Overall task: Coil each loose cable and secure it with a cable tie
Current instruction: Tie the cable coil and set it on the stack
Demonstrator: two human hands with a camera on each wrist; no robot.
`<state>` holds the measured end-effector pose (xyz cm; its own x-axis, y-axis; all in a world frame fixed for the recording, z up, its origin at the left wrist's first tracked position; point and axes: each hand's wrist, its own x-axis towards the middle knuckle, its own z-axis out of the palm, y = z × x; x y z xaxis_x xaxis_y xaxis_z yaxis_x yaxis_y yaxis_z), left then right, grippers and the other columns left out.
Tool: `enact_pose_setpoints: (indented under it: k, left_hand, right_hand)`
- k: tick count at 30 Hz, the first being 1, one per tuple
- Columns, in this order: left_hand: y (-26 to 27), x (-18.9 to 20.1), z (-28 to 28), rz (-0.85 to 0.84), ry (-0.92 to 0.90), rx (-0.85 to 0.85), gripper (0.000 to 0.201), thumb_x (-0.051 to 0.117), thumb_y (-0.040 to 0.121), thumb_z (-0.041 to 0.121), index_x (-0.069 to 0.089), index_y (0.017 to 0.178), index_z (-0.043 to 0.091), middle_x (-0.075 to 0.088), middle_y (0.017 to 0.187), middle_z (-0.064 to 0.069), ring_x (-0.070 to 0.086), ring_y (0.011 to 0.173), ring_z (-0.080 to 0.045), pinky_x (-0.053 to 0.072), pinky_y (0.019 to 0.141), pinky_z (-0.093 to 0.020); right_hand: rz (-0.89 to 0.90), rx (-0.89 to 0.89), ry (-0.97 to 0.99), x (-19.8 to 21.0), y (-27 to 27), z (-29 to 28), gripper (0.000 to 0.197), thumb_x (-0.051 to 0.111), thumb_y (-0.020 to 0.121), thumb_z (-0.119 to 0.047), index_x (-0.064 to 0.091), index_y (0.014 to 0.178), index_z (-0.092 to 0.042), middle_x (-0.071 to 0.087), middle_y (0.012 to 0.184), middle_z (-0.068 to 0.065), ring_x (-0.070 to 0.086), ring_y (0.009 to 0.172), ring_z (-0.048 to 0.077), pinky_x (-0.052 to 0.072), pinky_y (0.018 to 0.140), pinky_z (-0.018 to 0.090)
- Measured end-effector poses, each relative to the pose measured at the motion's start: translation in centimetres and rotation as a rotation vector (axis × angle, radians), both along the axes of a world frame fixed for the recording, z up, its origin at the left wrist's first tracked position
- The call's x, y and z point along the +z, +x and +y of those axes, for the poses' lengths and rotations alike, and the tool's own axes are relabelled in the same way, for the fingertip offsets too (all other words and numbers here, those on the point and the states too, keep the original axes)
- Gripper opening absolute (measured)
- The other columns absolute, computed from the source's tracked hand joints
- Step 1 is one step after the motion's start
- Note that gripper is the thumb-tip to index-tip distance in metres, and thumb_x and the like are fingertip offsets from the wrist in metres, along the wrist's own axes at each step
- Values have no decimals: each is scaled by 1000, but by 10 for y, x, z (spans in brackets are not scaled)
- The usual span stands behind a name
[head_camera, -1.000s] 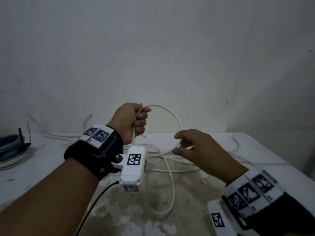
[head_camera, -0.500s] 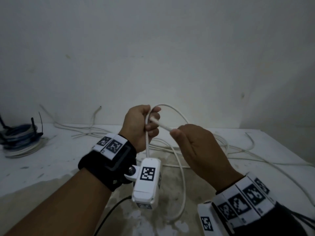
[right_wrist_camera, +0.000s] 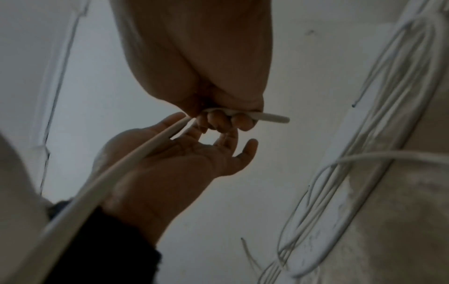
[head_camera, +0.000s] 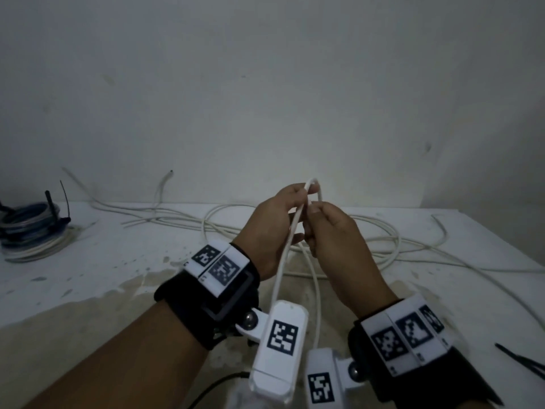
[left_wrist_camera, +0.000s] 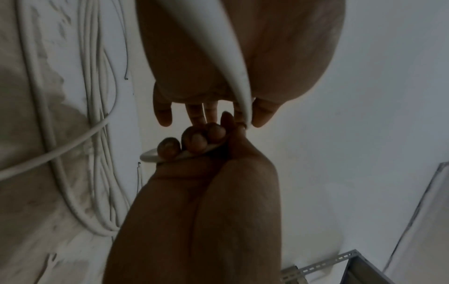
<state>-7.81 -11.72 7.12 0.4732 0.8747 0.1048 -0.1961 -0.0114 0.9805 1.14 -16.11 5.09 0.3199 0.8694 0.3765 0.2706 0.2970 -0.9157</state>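
Note:
A long white cable (head_camera: 383,240) sprawls in loose loops over the white table (head_camera: 88,278). Both hands are raised above the table and meet over it. My left hand (head_camera: 280,214) pinches a strand of the white cable (left_wrist_camera: 233,63) between thumb and forefinger, its other fingers spread loosely. That strand hangs down past the left wrist. My right hand (head_camera: 333,231) has its fingers curled round the cable (right_wrist_camera: 264,116) and presses against the left fingertips. A small bend of the cable arches above both hands, and a second strand (head_camera: 317,290) drops between the wrists.
A coiled blue and white cable bundle (head_camera: 29,231) with black ties sticking up lies at the far left. A black cable tie (head_camera: 522,361) lies at the table's right front. A white wall stands right behind the table. A metal shelf frame (left_wrist_camera: 340,269) stands beside it.
My right hand has carried its strand up and left until it met the left hand. The wide loop between the hands has shrunk to a small bend. The left fingers have loosened.

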Motion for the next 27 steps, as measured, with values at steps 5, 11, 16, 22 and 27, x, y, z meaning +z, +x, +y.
enact_pose_setpoints:
  k: [5,11,16,22,27]
  left_hand:
    - [5,0,-2,-34,15,-64,24,37,99,15,60,106,13,46,64,-6,41,53,-18,39,54,-28]
    - [5,1,-1,7,42,-92,16,41,99,20,53,107,14,46,71,-6,42,61,-18,35,61,-35]
    - [1,3,-5,53,17,-126,30,45,97,38,53,103,10,51,78,-4,49,73,-18,44,75,-39]
    - [-16,13,-20,25,-59,-436,23,46,93,28,56,101,9,56,68,-5,52,52,-14,51,53,-25]
    - [-6,26,-28,-15,138,-354,16,36,102,22,50,104,15,42,57,4,32,45,-7,29,42,-17]
  right_hand:
    - [345,196,-59,-2,6,5,36,36,101,-25,57,74,-13,50,50,-10,42,44,3,30,51,25]
    - [498,309,-47,-2,13,9,33,39,100,-30,62,81,-15,52,69,0,40,61,10,29,53,24]
    - [459,292,-72,9,21,10,33,41,99,-28,63,79,-14,54,68,0,47,60,10,37,48,20]
    - [487,219,-16,46,42,14,33,40,100,-26,57,74,-16,60,67,-4,51,63,11,37,52,23]
    - [699,416,28,84,46,6,30,32,102,-28,50,83,-14,60,62,-4,61,57,10,48,47,22]
